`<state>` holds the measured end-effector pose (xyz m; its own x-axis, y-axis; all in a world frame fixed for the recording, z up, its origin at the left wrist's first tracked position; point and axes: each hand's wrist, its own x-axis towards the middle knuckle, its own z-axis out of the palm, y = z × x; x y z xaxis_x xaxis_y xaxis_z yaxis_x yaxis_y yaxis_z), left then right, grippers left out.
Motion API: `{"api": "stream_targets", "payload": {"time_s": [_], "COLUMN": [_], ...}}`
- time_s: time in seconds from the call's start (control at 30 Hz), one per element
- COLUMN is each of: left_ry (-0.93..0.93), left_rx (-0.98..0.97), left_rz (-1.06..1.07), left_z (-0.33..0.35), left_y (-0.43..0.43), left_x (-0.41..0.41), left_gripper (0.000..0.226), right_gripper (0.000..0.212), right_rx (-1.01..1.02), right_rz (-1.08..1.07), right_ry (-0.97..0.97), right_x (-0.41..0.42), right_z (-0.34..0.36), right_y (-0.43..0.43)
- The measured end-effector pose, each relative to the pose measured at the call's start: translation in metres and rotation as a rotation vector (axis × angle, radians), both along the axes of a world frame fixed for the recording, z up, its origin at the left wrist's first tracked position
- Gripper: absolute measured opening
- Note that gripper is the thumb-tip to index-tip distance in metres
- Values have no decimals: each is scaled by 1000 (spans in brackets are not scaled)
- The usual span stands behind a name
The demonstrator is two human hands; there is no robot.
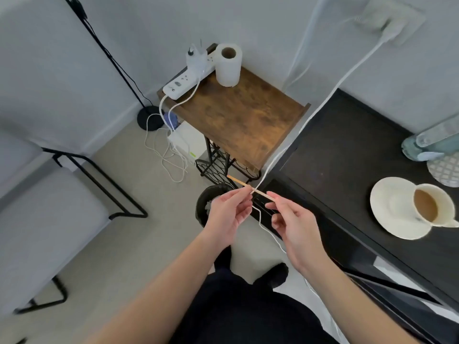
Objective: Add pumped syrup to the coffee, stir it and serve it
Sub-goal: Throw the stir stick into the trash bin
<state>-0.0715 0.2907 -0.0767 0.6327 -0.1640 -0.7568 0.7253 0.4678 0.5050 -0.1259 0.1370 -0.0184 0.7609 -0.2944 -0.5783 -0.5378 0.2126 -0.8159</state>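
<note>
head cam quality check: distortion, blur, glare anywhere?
Head view: strong wide-angle bending, walls and the black table edge curve near the borders; soft, even light with faint shadows; no hard glare; the clear bottle at the right edge smears; the thin wooden stir stick between left hand and right hand reads clearly, as does the cream coffee cup.

Light was soft and even, kind of flat daylight, no harsh glare anywhere. Shadows were faint, only a weak one under the small wooden side table (243, 115). Whole frame looked a bit mushy and compressed, and the wide lens bent the walls hard at the edges.
</note>
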Motion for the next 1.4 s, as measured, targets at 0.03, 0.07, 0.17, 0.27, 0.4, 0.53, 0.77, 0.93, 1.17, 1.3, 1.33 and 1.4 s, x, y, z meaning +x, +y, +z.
{"api": "stream_targets", "payload": {"time_s": [0.03,0.07,0.17,0.27,0.4,0.53,0.77,0.93,1.17,1.3,1.33,1.4], "left_ry": [9,17,53,118,198,237,360,398,422,431,430,441], "left_rx": [21,45,107,152,173,198,200,239,310,316,310,311], "left_rz": [-6,-18,-64,-106,-127,-167,-199,-224,-243,-251,-251,-254], "left_z": [-8,-15,-43,-75,-117,-152,-210,-256,-312,-339,-344,-352], "left_y": [9,18,45,67,86,94,102,104,109,110,109,110], "left_x": [3,6,13,15,14,18,34,48,73,82,84,89], "left_gripper": [10,10,17,23,11,22,15,29,22,15,14,11], "right_gripper": [23,21,19,16,14,21,19,10,13,14,14,12], "right_rx": [-58,-110,-165,-93,8,37,59,91,103,96,82,44], "right_rz": [48,102,292,386,397,401,354,276,257,302,310,323], "right_ry": [21,46,135,254,411,507,584,616,646,670,679,707], "right_x": [2,4,8,12,21,30,48,61,85,98,101,107], "right_z": [-9,-20,-53,-79,-106,-137,-203,-251,-315,-339,-346,-358], "right_y": [8,14,29,45,65,75,86,90,98,101,101,102]}}
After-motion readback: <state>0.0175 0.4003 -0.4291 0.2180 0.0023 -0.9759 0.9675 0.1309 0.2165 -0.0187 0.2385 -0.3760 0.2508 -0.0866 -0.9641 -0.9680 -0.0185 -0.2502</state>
